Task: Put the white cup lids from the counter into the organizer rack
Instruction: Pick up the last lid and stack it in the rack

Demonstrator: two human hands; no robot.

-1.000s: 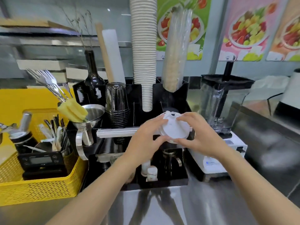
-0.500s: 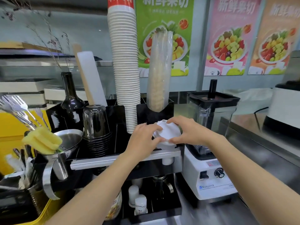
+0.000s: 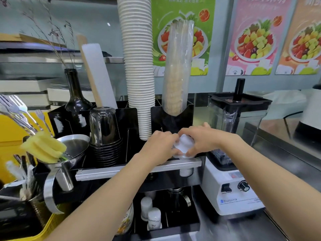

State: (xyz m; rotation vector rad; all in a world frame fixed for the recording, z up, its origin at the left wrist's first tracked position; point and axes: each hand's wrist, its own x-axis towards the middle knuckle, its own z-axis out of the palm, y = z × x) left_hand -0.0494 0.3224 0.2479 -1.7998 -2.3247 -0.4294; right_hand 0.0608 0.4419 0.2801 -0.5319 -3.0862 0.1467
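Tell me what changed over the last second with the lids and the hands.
Both hands, left hand and right hand, carried the white lids forward and down into the right front slot of the black organizer rack, behind its metal rail. Both keep their grip; the lids are now mostly covered by fingers. The paper cup stack, black cups and blender stayed put.

White lids [image 3: 183,145], black rack [image 3: 172,119], white ribbed paper cups [image 3: 139,66], yellow sponge [image 3: 44,147], yellow basket [image 3: 50,225], white-based blender [image 3: 238,193], green, pink and orange fruit posters [image 3: 182,32].
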